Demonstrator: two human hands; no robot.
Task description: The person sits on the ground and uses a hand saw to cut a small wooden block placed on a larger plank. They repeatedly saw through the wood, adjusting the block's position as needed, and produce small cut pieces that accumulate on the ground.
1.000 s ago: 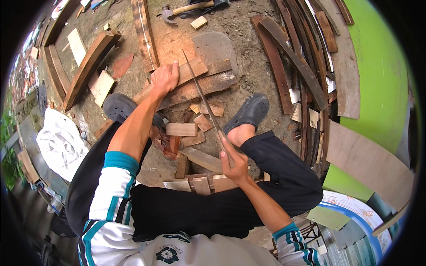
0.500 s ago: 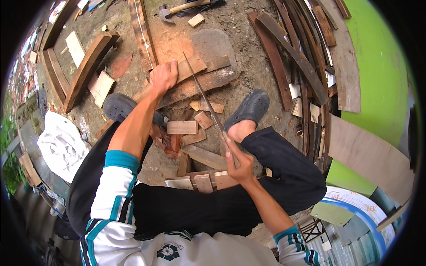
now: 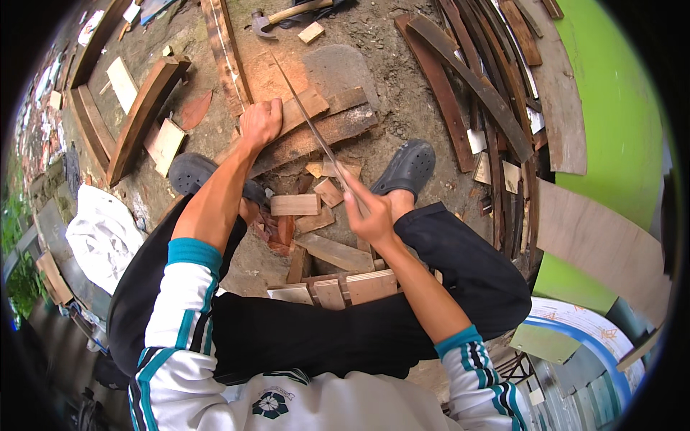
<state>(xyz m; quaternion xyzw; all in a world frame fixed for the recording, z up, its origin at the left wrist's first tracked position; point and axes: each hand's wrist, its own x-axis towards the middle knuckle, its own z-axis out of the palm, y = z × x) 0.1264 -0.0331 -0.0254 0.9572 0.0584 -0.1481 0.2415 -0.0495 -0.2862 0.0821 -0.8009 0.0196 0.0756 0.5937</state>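
Observation:
My right hand [image 3: 370, 217] is closed round the handle of a handsaw [image 3: 318, 135]. The saw's thin blade slants up and to the left, lying across a narrow wooden board [image 3: 305, 106] near its right end. With fingers curled, my left hand [image 3: 260, 123] grips that board to the left of the blade. Beneath it rests a thicker, darker plank [image 3: 323, 136] on the ground. Sawdust [image 3: 277, 72] covers the ground beyond the board. Several short wood offcuts [image 3: 295, 205] are scattered between my feet.
A claw hammer [image 3: 287, 16] lies at the far side. Long dark wood strips [image 3: 471, 86] are piled at the right, beside a green panel [image 3: 604, 108]. Curved timber [image 3: 144, 118] and a white cloth [image 3: 104, 233] lie at the left. My shoes [image 3: 406, 170] flank the work.
My right hand and the saw have moved away from me and slightly left, so the blade reaches further past the board. My left hand stays on the board.

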